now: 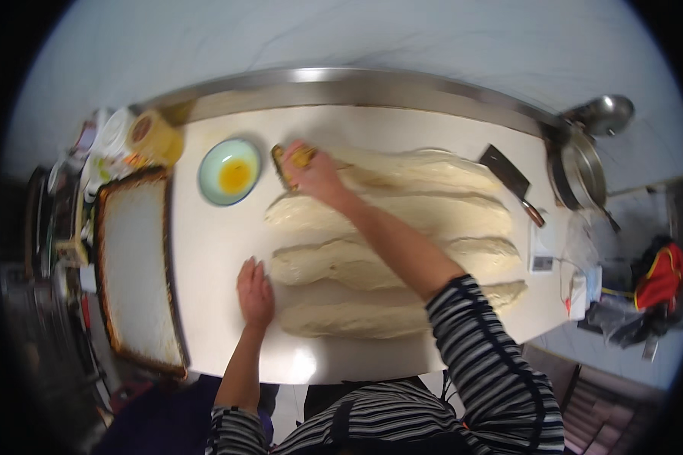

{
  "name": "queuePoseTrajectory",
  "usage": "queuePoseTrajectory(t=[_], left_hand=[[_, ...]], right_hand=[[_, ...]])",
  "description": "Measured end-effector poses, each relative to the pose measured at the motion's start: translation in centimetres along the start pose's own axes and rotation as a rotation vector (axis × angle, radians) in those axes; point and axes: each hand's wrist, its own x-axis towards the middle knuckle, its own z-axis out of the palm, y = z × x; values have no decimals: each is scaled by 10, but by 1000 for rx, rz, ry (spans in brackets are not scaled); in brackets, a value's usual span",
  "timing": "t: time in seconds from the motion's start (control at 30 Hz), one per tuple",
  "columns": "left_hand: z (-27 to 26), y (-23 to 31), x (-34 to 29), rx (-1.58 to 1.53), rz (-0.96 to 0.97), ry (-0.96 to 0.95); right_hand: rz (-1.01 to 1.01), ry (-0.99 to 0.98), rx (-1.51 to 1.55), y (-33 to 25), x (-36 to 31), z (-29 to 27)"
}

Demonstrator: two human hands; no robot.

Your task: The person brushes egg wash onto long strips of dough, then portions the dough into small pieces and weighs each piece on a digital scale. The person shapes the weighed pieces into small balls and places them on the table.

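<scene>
Dough strips point(326, 265), pale, smooth, long; right grip point(313, 176) closed round a yellow-brown brush point(303, 157), left grip point(256, 294) flat, empty.

The dough point(326, 267) is pale cream, the bowl point(218, 161) mint green, the liquid point(236, 177) orange-yellow, the tray point(136, 265) greyish white (rust-brown round its edges), the sleeve point(489, 341) dark-and-light striped.

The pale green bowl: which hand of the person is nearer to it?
Right. The right hand is just to the right of the bowl, apart from it; the left hand is farther off, toward the person's body.
</scene>
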Motion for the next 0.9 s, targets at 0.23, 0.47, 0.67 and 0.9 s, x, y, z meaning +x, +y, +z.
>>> queuePoseTrajectory(t=[0.23,0.47,0.67,0.9], left_hand=[[3,1,-2,19,54,18],[4,5,-1,74,17,0],[5,5,-2,85,20,8],[6,4,-1,98,7,10]], right_hand=[[39,288,386,71,-26,-176],[212,771,61,71,-117,-378],[71,894,-254,64,-157,-428],[-72,631,-624,75,-147,-323]])
